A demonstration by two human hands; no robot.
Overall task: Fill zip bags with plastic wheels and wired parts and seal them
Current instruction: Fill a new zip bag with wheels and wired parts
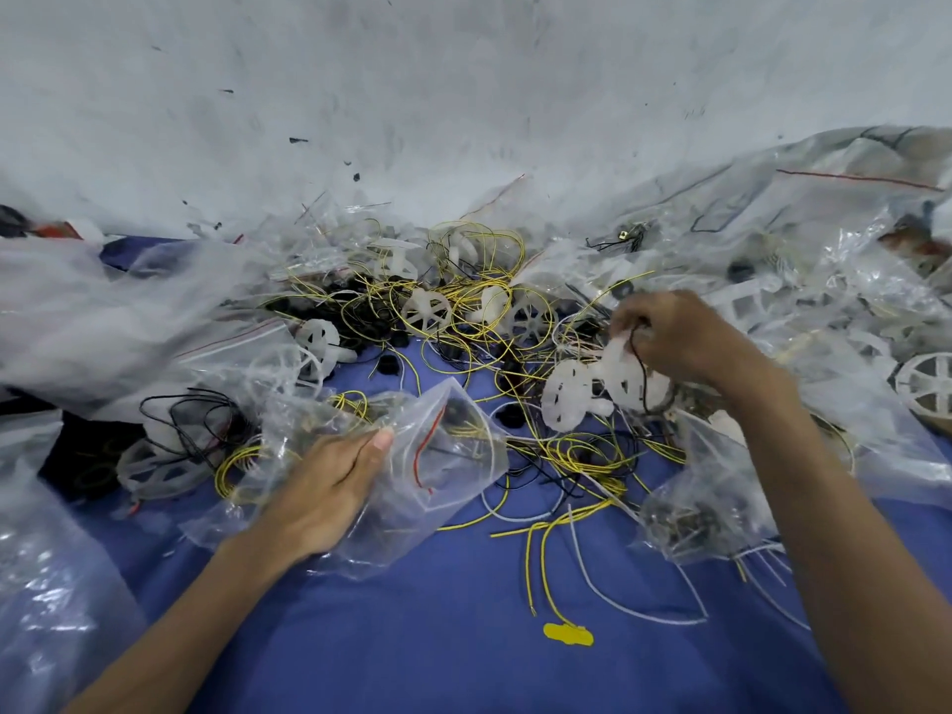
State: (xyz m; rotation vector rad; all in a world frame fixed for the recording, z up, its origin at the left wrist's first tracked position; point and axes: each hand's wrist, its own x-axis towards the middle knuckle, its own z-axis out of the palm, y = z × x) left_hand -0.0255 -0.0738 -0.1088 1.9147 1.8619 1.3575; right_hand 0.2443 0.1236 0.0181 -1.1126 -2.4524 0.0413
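Note:
My left hand (329, 487) grips a clear zip bag (438, 456) by its mouth, low on the blue table; red and yellow wires show inside it. My right hand (675, 342) is lifted over the pile and pinches a black wire that hangs across a pair of white plastic wheels (602, 383). More white spoked wheels (427, 311) lie among tangled yellow wires (479, 301) at the middle of the table. Another small bag with dark parts (695, 512) lies under my right forearm.
The blue table cloth (438, 636) shows bare near me, with a yellow scrap (566, 633) on it. Heaps of clear plastic bags (77, 311) pile up at left and at right (850, 280). A grey wall (463, 95) stands behind. Black wires (196, 414) lie left.

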